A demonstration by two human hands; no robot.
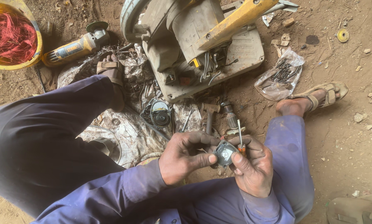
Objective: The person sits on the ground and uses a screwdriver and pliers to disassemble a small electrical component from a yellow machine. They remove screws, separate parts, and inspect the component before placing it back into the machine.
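Note:
My left hand and my right hand meet in front of my lap, both gripping a small round grey metal part. My right hand also holds a small screwdriver with an orange handle, its shaft pointing up. On the ground just beyond lie a round motor housing, a hammer and a small armature. A big grey and yellow cut-off saw stands further away.
A yellow angle grinder lies at upper left beside a yellow bowl of red wire. A clear plastic bag of screws rests by my right sandalled foot. Crumpled plastic sheeting with loose parts covers the dirt under my left leg.

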